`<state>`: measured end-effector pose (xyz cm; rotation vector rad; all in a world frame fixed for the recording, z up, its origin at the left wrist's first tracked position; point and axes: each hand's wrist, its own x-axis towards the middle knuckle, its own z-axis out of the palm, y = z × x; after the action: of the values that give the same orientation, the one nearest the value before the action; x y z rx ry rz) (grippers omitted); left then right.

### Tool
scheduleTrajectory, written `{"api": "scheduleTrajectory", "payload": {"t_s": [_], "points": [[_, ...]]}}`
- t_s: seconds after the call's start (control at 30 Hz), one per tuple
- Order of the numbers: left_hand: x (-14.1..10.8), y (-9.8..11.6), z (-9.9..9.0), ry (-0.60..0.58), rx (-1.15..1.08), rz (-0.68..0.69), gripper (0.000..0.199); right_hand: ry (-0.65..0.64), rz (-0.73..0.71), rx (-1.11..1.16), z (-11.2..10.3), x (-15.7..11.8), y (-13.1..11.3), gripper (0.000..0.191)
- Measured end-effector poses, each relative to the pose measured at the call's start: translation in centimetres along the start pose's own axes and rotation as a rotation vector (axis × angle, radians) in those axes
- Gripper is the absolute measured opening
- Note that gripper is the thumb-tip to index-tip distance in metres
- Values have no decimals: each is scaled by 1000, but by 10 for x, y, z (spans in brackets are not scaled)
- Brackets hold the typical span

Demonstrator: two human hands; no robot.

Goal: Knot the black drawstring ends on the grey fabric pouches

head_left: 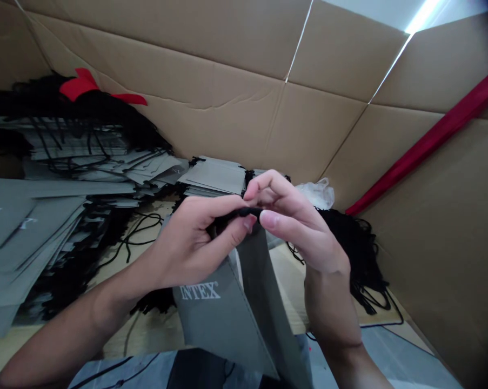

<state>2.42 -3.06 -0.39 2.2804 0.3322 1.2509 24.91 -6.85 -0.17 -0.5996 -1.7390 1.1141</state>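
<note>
Left hand (199, 237), right hand (300, 227) close up, both pinching black cord (247, 212) atop grey bag (223, 324); bag looks unfinished; stacked bags (37, 227) leftward seem corded, cord heap (351, 240) at right.

Left: pouch stacks (45, 237) on table (292, 294) | middle: pouch (223, 324) | right: cord bundle (353, 254) — plastic bag (319, 193) just behind | back: cardboard wall (227, 70)

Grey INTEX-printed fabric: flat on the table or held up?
Held up: the fabric slants down beneath the left hand and right hand, past the table edge.
</note>
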Motion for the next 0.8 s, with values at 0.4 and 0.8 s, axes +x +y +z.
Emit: {"api": "scheduleTrajectory", "payload": {"t_s": [0.4, 0.8], "points": [[-4, -5, -9, -116, -293, -392, 15, 278, -164, -387, -13, 3, -1, 25], [-3, -2, 3, 214, -273, -291, 43, 134, -321, -560, -18, -13, -21, 18]]}}
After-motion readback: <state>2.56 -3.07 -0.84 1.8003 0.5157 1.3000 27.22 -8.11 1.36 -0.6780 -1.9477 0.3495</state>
